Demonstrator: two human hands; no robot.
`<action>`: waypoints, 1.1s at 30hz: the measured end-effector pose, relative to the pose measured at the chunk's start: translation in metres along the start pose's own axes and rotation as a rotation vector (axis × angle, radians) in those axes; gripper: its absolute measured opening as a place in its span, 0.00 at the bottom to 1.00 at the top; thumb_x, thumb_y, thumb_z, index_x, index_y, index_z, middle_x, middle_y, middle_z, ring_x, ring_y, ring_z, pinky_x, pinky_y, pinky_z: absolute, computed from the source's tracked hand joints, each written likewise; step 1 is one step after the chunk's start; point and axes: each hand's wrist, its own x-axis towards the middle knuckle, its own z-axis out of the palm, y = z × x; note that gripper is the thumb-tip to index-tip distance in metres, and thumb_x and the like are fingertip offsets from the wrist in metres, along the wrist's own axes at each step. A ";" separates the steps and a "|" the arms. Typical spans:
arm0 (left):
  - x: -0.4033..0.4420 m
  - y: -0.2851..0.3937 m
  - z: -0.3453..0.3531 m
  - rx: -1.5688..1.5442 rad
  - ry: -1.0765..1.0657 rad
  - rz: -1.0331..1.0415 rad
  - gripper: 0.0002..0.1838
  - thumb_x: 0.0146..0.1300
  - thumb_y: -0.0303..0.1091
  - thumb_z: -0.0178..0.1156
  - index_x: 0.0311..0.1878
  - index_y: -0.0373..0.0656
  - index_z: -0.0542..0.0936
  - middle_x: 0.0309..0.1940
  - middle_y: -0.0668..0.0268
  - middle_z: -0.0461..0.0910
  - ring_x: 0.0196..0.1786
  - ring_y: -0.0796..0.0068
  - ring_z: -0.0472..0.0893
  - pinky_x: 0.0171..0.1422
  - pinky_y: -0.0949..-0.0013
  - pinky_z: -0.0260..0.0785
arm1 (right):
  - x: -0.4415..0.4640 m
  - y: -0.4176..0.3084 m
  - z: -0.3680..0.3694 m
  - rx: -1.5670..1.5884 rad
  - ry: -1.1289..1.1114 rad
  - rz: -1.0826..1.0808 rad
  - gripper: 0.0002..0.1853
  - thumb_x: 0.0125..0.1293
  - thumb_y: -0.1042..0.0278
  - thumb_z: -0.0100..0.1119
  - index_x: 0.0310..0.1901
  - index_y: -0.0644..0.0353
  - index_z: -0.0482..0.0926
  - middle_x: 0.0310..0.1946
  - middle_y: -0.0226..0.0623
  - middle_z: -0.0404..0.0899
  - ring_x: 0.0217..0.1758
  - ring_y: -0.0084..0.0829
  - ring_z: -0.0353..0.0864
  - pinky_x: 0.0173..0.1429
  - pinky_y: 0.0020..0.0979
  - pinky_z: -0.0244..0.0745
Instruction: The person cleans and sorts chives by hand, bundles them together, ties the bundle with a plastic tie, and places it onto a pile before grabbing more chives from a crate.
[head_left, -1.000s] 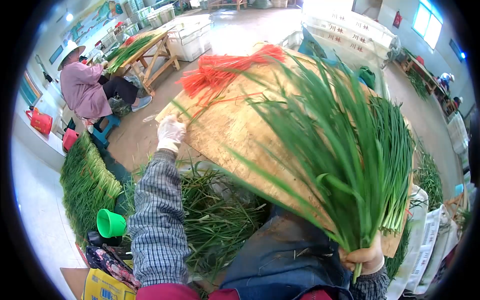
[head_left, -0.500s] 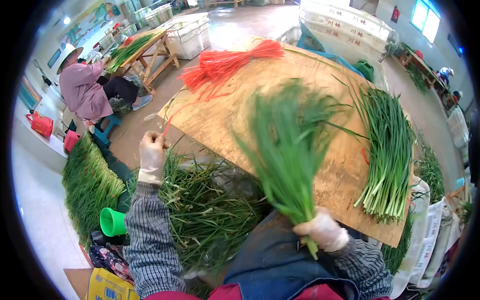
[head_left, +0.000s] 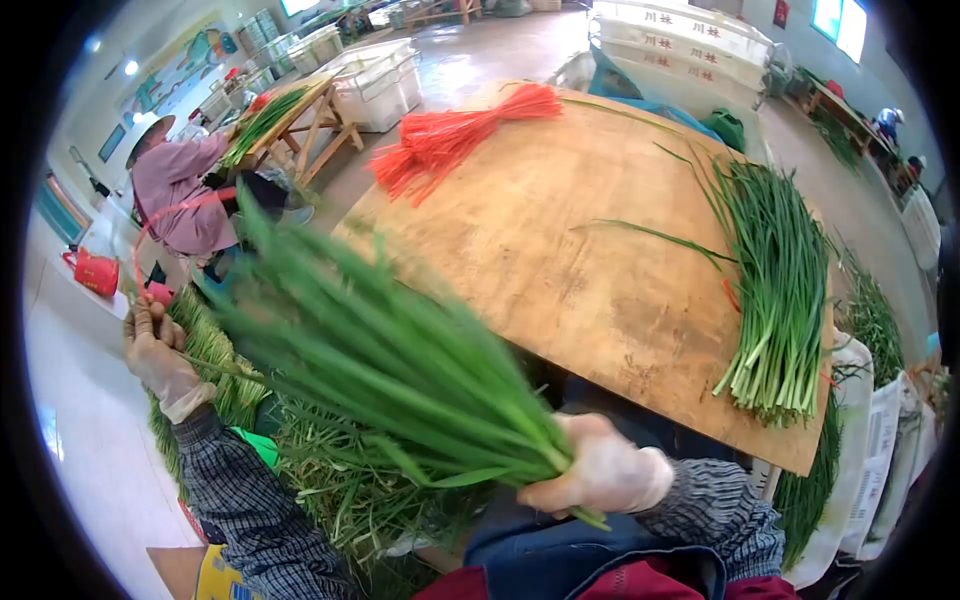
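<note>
In its gloved grip, my right hand (head_left: 600, 468) has a bunch of garlic chives (head_left: 400, 370) by the stem ends. The leaves fan out to the upper left, blurred by motion. My left hand (head_left: 165, 360), also gloved, is out at the far left with fingers pinched on a thin red plastic strip (head_left: 138, 255), which curls up and over to the right. One or more leaves reach from the bunch toward that hand; whether it grips them I cannot tell. On the right of the wooden board (head_left: 600, 290) lies another chive bunch (head_left: 775, 290), with a bit of red at its edge.
A pile of red strips (head_left: 460, 140) lies at the board's far edge. Loose leaves (head_left: 340, 480) heap below the board at left. White crates (head_left: 680, 50) stand behind it. A seated person (head_left: 185, 190) is at another table at upper left.
My right hand has swung the bunch from upright over the board to tilted left. My left hand has moved left and down with the red strip. The view has shifted slightly.
</note>
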 end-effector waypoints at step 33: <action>-0.273 -0.027 0.182 0.086 -1.744 -1.054 0.29 0.56 0.51 0.61 0.52 0.36 0.73 0.40 0.65 0.77 0.41 0.76 0.75 0.45 0.73 0.68 | -0.005 0.040 -0.044 0.790 0.531 -0.108 0.09 0.51 0.75 0.62 0.34 0.69 0.75 0.22 0.37 0.75 0.21 0.28 0.75 0.25 0.27 0.72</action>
